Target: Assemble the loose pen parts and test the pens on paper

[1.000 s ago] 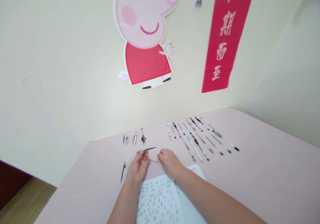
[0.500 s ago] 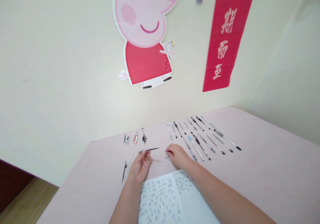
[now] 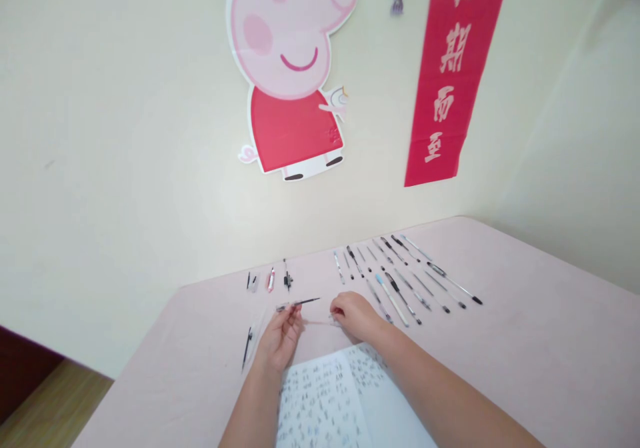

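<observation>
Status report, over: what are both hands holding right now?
Left hand pinches thin black pen refill. Right hand grips what looks like clear plastic pen barrel. Nothing blocks them; handwritten white notebook lies under forearms.

Both forearms are bare along their whole visible length, rounded and full, narrowing a little at the wrists. The left grip [image 3: 283, 337] and the right grip [image 3: 356, 315] are bare too, with short, plump fingers; the nails are too small to make out. The right forearm looks broadest toward the near edge of the counter [image 3: 525, 341].
</observation>
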`<act>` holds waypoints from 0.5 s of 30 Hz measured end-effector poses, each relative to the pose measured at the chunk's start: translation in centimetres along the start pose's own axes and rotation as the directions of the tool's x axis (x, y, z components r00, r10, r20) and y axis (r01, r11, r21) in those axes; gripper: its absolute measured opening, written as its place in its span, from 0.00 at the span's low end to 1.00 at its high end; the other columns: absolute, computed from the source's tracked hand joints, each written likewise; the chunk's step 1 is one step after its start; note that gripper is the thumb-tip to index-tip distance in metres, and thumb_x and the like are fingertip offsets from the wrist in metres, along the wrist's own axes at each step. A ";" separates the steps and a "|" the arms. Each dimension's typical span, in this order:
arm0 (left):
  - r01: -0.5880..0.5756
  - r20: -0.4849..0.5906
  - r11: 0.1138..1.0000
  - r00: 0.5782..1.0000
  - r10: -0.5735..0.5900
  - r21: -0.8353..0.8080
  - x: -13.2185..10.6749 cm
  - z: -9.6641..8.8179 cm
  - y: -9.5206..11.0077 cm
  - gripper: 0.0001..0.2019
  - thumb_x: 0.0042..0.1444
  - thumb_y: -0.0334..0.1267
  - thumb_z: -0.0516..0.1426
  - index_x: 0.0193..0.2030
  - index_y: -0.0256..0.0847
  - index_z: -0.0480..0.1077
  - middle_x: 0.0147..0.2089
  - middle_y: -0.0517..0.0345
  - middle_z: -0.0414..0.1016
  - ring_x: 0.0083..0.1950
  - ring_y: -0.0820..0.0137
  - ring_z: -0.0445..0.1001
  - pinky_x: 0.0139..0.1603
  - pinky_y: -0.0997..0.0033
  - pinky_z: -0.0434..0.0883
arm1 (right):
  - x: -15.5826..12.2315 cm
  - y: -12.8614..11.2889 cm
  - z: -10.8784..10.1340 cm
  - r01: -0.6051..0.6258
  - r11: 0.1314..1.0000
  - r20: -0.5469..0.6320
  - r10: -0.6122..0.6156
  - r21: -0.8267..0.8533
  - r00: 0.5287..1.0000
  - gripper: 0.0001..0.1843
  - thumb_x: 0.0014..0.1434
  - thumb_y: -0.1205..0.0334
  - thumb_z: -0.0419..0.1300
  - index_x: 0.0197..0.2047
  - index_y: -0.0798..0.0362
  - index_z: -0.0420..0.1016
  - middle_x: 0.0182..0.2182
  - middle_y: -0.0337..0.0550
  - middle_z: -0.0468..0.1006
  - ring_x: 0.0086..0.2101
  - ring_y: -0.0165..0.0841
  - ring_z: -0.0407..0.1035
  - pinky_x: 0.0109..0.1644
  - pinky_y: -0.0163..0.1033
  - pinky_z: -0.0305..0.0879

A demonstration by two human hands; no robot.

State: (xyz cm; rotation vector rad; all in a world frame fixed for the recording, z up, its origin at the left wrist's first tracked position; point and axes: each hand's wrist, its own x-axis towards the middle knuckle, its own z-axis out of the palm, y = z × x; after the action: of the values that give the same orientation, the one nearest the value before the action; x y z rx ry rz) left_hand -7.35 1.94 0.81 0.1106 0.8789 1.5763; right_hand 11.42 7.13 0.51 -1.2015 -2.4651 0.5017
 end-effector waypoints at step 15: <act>-0.033 -0.029 0.999 0.999 0.033 0.004 -0.3 0.3 0.0 0.11 0.54 0.18 0.50 0.27 0.29 0.69 0.27 0.50 0.75 0.28 0.74 0.75 0.28 0.79 0.75 | 0.0 -0.3 0.2 -0.060 0.987 -0.134 0.081 0.149 0.988 0.07 0.53 0.71 0.54 0.30 0.55 0.73 0.29 0.42 0.74 0.32 0.31 0.66 0.37 0.34 0.57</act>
State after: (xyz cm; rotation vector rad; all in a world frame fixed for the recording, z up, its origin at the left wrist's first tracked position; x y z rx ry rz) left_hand -7.11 1.79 1.20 0.1051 0.9061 1.6106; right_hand 11.13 6.98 0.47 -1.2251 -2.2349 0.5844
